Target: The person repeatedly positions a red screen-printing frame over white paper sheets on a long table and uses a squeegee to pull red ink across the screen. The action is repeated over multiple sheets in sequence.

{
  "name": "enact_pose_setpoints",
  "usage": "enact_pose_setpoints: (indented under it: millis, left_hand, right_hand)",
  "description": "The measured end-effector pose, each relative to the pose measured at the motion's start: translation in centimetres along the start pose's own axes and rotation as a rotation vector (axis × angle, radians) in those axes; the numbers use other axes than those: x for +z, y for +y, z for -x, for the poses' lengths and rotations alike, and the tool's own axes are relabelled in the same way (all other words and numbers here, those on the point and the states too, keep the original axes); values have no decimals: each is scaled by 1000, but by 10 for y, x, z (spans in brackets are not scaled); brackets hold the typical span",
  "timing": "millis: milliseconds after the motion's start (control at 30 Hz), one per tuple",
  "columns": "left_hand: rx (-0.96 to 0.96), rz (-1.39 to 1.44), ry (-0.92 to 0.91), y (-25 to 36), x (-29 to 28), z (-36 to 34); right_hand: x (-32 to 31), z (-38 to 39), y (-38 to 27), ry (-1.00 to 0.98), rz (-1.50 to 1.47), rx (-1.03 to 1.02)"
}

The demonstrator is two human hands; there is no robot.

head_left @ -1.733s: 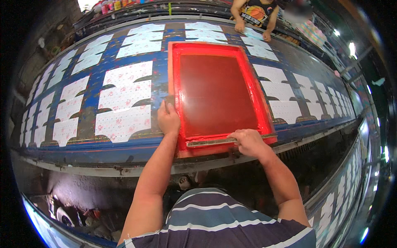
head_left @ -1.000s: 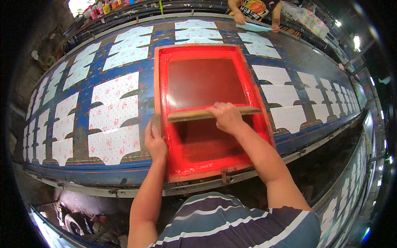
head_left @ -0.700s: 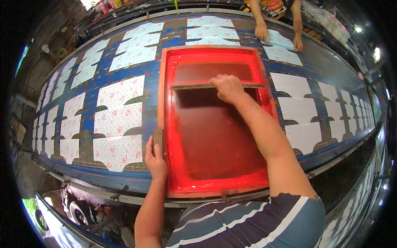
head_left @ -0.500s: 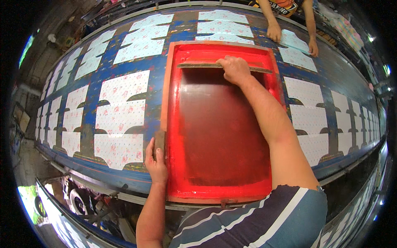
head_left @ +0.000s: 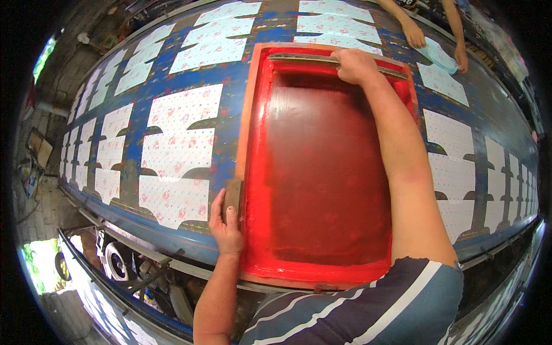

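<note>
A screen-printing frame lies on the long table, its inner border coated with wet red ink around a dark brownish-red mesh. At the far end of the mesh, my right hand is closed over the top of a squeegee that spans most of the frame's width. My right forearm crosses above the frame's right side. My left hand grips a dark wooden block on the frame's left edge, with the thumb on top. Whatever fabric lies beneath the frame is hidden.
Rows of white floral-patterned fabric pieces lie flat on the blue, paint-stained table, on both sides of the frame. Across the table, another person's hands handle a light blue piece. A metal rail runs along the near edge.
My right hand has pushed the squeegee farther away, to the frame's far end. My left hand stays on the block. The other person's light blue piece is more bunched up. The whole view has shifted.
</note>
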State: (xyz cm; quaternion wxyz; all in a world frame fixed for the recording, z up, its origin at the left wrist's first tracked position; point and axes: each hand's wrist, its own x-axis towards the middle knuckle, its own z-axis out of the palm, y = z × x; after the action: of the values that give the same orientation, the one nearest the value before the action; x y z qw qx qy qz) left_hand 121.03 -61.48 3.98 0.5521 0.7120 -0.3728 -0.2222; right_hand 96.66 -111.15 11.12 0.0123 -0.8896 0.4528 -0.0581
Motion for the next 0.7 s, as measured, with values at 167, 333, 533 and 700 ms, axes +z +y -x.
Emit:
enact_pose_setpoints:
  millis: [167, 333, 533, 700]
  left_hand:
    - [-39, 0, 9, 4, 2, -3]
    - [14, -111, 48, -3, 4, -8]
    - [26, -28, 53, -12, 6, -14]
    - [84, -14, 62, -14, 5, -14]
  right_hand:
    - [-13, 25, -17, -100, 69, -21]
    - [-19, 113, -57, -104, -20, -72]
    - [-30, 250, -125, -93, 13, -115]
    - [-39, 360, -180, -47, -45, -124]
